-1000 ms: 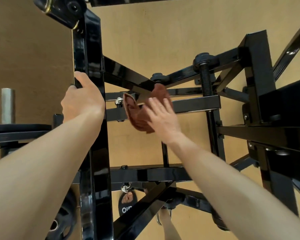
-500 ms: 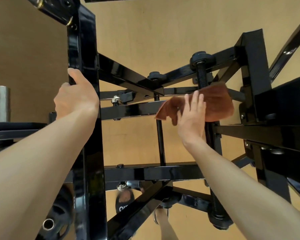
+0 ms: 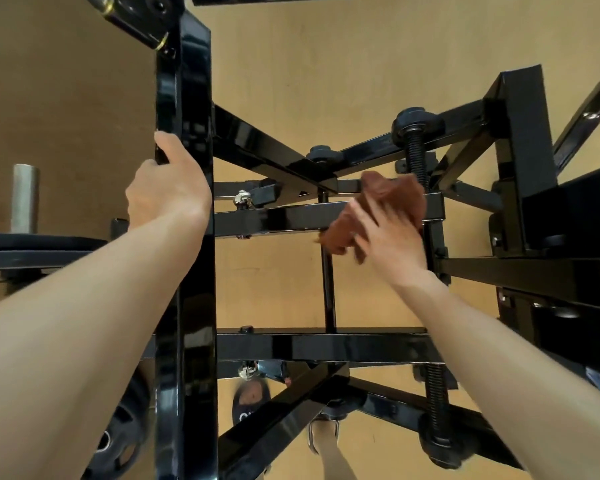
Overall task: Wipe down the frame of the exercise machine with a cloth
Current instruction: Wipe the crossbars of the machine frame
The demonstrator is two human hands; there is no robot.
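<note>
I look down through the black steel frame of the exercise machine. My left hand [image 3: 168,183] grips the thick upright post [image 3: 187,271] on the left, fingers curled round its far edge. My right hand [image 3: 385,237] presses a rust-brown cloth [image 3: 392,195] against the right end of the upper cross bar [image 3: 278,218], with fingers spread over the cloth and blurred by motion. The cloth bunches above and left of the fingers and hides that part of the bar.
A threaded black rod [image 3: 418,157] runs down right beside the cloth. A lower cross bar [image 3: 326,346] and diagonal braces [image 3: 267,147] cross below and above. A weight plate [image 3: 118,441] and steel sleeve [image 3: 25,197] sit left. A foot in a sandal [image 3: 324,436] stands on the tan floor.
My right hand has swept the cloth along the upper cross bar, from its left part to its right end and now slightly back left. My left hand keeps its grip on the post.
</note>
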